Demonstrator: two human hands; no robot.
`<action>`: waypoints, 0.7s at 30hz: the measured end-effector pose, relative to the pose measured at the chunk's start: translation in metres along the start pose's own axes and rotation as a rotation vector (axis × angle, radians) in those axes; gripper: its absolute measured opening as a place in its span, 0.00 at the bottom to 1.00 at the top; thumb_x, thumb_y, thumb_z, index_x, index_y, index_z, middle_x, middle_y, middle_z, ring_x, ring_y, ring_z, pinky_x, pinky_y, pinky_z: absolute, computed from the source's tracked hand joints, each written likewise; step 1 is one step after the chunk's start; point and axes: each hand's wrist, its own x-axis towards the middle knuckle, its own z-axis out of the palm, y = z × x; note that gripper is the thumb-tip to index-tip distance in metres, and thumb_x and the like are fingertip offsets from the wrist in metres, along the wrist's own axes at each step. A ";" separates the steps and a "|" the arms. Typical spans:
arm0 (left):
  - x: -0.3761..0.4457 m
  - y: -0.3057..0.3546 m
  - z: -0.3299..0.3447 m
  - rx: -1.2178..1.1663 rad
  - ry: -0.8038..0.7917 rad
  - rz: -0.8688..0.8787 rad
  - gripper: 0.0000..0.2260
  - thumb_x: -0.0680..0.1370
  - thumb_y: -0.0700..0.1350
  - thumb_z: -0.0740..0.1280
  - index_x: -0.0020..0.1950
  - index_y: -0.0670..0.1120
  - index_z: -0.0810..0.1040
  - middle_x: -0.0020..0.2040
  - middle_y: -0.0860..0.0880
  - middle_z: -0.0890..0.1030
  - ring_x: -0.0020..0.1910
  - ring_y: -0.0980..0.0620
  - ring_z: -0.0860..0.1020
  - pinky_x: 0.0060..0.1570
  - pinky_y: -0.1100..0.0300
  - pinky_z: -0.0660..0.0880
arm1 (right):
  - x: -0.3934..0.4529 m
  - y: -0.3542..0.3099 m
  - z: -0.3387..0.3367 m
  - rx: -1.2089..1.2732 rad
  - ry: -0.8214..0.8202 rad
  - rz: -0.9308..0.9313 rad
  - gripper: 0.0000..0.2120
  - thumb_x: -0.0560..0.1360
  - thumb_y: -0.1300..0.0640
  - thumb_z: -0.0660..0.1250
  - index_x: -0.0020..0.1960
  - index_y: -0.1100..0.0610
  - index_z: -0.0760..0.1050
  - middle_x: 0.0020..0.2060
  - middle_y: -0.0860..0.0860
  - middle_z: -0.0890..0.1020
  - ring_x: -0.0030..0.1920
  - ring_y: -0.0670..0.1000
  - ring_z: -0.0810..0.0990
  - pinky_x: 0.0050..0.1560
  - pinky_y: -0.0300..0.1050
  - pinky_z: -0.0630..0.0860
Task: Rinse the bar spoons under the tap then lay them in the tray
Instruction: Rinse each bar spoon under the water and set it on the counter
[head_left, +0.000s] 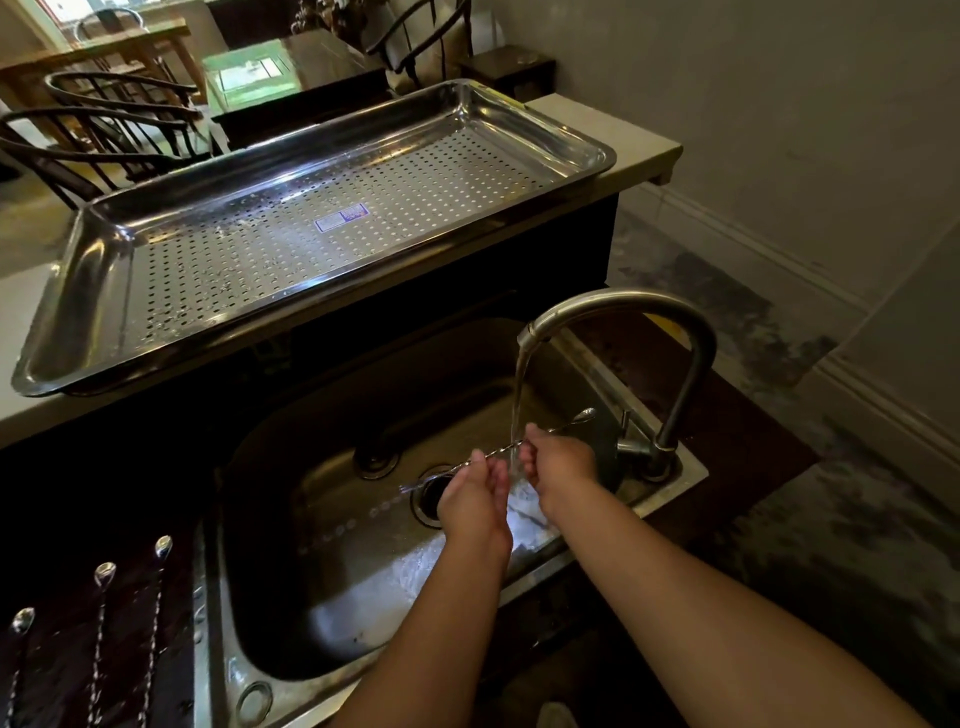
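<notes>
Dark bentwood chairs stand at ten o'clock beside a wooden table, with a glass-topped dark cabinet at twelve. A plain grey wall with a moulded skirting board fills two o'clock above mottled, stained flooring. Daylight enters from the far upper left.

We see a silver tray, its floor dotted with rows of small holes, a blue-and-white sticker at its middle. We see a brushed grey tap over a dull steel sink. The spoon shows a shiny twisted stem. Three silver spoons with spiral stems lie on a dark maroon mat. The counter is pale cream.
</notes>
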 end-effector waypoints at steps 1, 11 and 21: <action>0.000 -0.001 0.005 -0.004 -0.016 -0.010 0.04 0.77 0.39 0.67 0.45 0.39 0.77 0.39 0.44 0.81 0.39 0.52 0.81 0.36 0.65 0.80 | 0.002 -0.004 -0.004 0.016 0.015 -0.013 0.17 0.77 0.55 0.67 0.31 0.59 0.74 0.25 0.51 0.75 0.26 0.48 0.71 0.34 0.43 0.71; -0.005 -0.011 0.036 0.095 -0.163 -0.090 0.05 0.78 0.39 0.66 0.44 0.39 0.78 0.36 0.45 0.82 0.34 0.54 0.81 0.34 0.65 0.80 | 0.009 -0.017 -0.026 0.139 -0.011 -0.051 0.15 0.75 0.54 0.69 0.32 0.57 0.76 0.24 0.49 0.77 0.28 0.48 0.74 0.36 0.44 0.73; 0.004 -0.009 0.038 0.129 -0.149 -0.089 0.04 0.78 0.39 0.66 0.43 0.42 0.76 0.36 0.47 0.79 0.30 0.56 0.77 0.28 0.69 0.76 | 0.005 -0.032 -0.039 0.201 0.095 -0.171 0.13 0.78 0.60 0.65 0.35 0.60 0.74 0.29 0.53 0.76 0.29 0.48 0.73 0.32 0.39 0.70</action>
